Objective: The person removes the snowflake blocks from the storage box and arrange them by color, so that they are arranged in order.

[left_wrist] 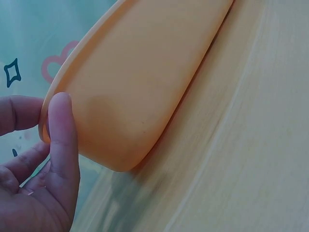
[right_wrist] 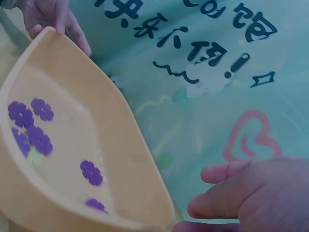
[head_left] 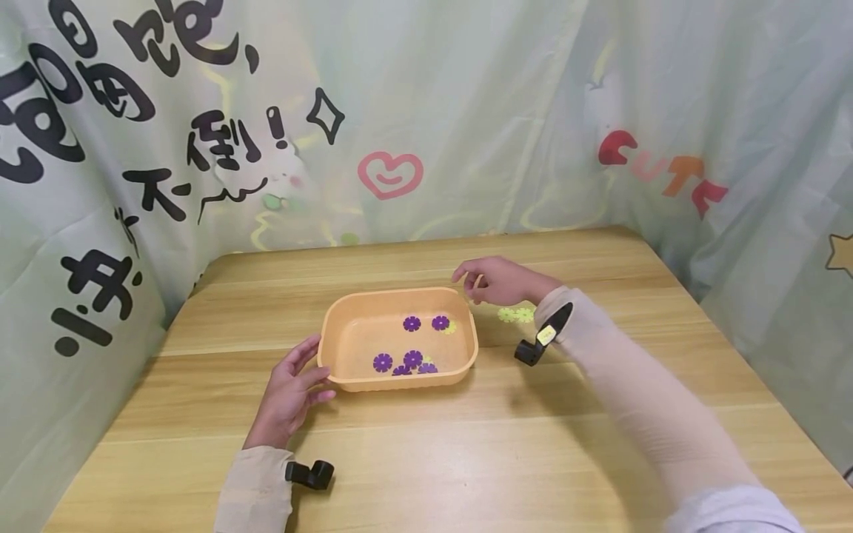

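A shallow orange tray sits mid-table with several purple flower-shaped pieces and a yellow-green one inside. My left hand rests with straight fingers against the tray's near-left corner. In the left wrist view the left hand has its thumb on the rim of the tray. My right hand hovers by the far-right corner, fingers relaxed and empty. The right wrist view shows the right hand, the tray and the purple pieces.
Two yellow-green flower pieces lie on the wooden table just right of the tray, under my right wrist. Printed curtains close off the back and both sides. Black wrist mounts sit on both sleeves.
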Tool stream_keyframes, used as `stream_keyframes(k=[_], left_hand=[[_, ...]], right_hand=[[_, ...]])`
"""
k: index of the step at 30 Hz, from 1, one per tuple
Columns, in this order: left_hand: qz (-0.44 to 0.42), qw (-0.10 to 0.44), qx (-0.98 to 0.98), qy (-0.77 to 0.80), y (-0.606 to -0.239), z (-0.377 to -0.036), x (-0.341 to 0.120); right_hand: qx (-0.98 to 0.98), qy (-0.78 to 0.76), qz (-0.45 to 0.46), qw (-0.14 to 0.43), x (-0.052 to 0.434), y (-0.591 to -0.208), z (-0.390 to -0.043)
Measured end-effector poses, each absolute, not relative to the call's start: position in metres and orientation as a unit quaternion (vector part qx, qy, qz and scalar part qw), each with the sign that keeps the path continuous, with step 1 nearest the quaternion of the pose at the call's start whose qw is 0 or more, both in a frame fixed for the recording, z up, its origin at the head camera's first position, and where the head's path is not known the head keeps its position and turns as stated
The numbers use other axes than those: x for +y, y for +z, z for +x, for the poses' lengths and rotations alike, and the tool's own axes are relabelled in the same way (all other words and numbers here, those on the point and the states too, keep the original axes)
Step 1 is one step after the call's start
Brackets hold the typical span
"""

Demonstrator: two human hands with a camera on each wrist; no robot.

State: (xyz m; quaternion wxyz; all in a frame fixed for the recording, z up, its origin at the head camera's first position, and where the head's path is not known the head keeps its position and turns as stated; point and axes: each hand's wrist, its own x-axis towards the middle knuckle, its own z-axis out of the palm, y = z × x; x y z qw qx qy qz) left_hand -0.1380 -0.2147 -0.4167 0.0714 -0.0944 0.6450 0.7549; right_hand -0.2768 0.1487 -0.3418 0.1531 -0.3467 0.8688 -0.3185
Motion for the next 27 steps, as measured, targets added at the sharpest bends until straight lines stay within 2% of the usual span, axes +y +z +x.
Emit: stream_keyframes(k=[7, 15, 21, 27], left_hand=[[-0.091, 0.069, 0.647, 0.754, -0.418, -0.139, -0.215], [-0.09, 0.072, 0.649, 0.752, -0.418, -0.139, -0.215], [-0.089, 0.075, 0.648, 0.753, -0.418, -0.138, -0.216], [-0.085, 0.076, 0.646, 0.755, -0.418, -0.138, -0.216]], right_hand=[[0.872, -0.287, -0.355, 0.175, 0.123, -0.339, -0.276], [0.875, -0.218, -0.365, 0.231, 0.097, -0.344, -0.276], [0.878, -0.178, -0.337, 0.29, 0.079, -0.351, -0.275], [0.888, -0.145, -0.294, 0.324, 0.067, -0.354, -0.271]])
